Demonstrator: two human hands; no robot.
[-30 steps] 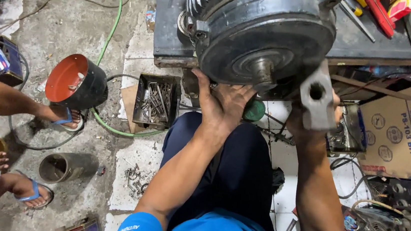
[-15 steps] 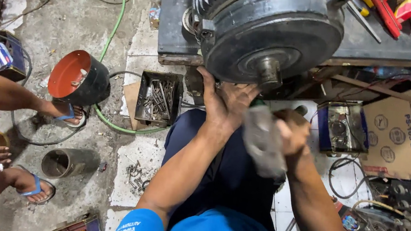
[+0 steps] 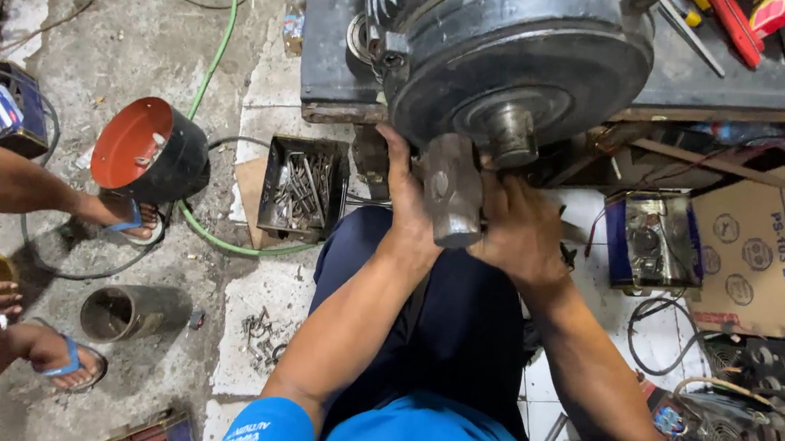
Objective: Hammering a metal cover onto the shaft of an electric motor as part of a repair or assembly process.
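Head view: our right hand [image 3: 521, 228] is wrapped tight around a hammer [image 3: 453, 190], its steel head just under the shaft of the big grey motor [image 3: 524, 51] on the bench. Our left hand [image 3: 404, 202] is pressed flat, fingers together, against the motor's lower rim. A brown cardboard box [image 3: 779, 243] with dark printing sits right; a blue-edged package [image 3: 654, 241] lies beside it.

Person wearing a bright blue short-sleeved shirt, sleeves ending above the elbows, white printed markings showing on the left sleeve and chest, dark navy trousers covering the legs, forearms bare
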